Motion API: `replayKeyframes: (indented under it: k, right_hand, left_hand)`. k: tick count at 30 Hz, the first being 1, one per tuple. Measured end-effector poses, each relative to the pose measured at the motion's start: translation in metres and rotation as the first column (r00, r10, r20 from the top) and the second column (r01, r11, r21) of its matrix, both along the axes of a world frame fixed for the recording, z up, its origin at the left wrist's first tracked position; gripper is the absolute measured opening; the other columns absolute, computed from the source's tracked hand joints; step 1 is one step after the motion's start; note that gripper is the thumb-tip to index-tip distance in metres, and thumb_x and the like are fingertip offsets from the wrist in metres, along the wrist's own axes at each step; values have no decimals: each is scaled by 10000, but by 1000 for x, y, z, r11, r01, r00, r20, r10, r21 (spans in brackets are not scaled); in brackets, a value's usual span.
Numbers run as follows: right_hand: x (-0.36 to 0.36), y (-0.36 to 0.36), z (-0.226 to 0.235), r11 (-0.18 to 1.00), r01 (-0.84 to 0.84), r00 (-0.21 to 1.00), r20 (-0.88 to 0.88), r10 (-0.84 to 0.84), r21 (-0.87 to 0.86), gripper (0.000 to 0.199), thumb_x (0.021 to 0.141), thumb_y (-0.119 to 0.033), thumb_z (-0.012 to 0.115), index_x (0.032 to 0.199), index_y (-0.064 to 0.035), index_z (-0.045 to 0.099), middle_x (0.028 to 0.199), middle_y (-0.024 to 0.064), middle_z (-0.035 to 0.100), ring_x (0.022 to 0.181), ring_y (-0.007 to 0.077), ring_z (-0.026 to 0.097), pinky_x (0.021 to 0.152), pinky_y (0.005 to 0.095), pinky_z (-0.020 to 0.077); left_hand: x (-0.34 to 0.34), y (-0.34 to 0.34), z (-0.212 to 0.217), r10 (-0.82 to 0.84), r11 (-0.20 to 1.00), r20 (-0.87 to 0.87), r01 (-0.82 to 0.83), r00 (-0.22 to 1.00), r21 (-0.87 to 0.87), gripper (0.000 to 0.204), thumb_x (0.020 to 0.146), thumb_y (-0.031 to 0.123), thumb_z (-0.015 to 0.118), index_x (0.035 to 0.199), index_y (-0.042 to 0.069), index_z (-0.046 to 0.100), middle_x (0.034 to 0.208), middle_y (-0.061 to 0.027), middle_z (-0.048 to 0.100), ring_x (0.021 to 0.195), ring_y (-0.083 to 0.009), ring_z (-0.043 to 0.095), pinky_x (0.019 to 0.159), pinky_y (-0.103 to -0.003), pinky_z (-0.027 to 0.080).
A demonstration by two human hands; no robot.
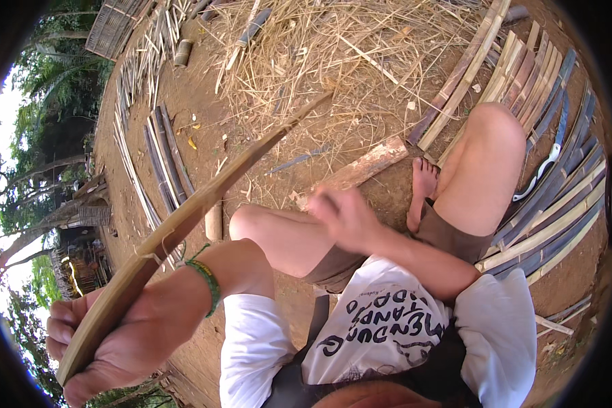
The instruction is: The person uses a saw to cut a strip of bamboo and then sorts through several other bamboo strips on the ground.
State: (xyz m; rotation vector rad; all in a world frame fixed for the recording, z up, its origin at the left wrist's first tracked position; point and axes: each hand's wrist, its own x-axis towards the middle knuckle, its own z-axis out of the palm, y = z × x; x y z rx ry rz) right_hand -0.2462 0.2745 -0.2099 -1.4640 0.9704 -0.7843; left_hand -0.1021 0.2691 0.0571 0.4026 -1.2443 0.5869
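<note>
My left hand (132, 326) is closed round the near end of a long split bamboo strip (204, 204), its thumb and fingers on either side. The strip slants up and away to the right, its far tip over the straw. Thin loose fibres curl from its edge near my wrist, which wears a green woven band (207, 285). Beside my bent left knee, my right hand (343, 217) is closed and blurred by motion; whether anything is inside it cannot be made out. A dark, narrow blade-like piece (299, 158) shows beyond that hand, against the ground.
A short peeled log (360, 166) lies before my bare foot. Straw-like shavings (299, 47) cover the ground ahead. Split bamboo strips (551, 224) are heaped at the right, with a white-handled saw (540, 170) on them. More bamboo lengths (163, 160) lie at the left.
</note>
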Motion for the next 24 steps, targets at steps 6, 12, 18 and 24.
replayKeyframes:
  k: [6,12,18,24]
  right_hand:
    - [1,-33,-58,932,93,994,16,-105,349,572,1031,-524,427,773,-32,563,615,25,556,490,137,527,457,323,410]
    - [7,-2,50,969,66,895,444,49,-239,378,973,-395,571,883,-29,601,656,119,623,574,218,631,568,310,480]
    - [19,-32,-27,993,119,988,104,-118,-9,389,987,-339,556,839,17,611,599,158,559,557,254,586,551,381,455]
    - [17,-24,27,980,55,976,218,-12,-191,385,973,-350,577,782,-15,582,532,134,472,473,273,516,496,405,398]
  left_hand:
    - [10,-4,1,-81,996,-2,81,997,39,455,1083,360,366,770,37,433,640,-43,444,534,-165,438,506,-309,389]
    - [15,-19,4,-135,988,8,134,991,81,446,1081,354,366,793,19,431,658,-51,447,549,-176,444,526,-323,400]
    - [32,-32,18,-145,983,-2,144,989,113,439,1080,348,367,816,2,430,676,-59,450,564,-187,451,547,-336,411]
    - [45,-47,21,-117,981,-27,120,993,155,434,1078,342,367,839,-15,429,695,-66,453,579,-199,457,567,-350,422]
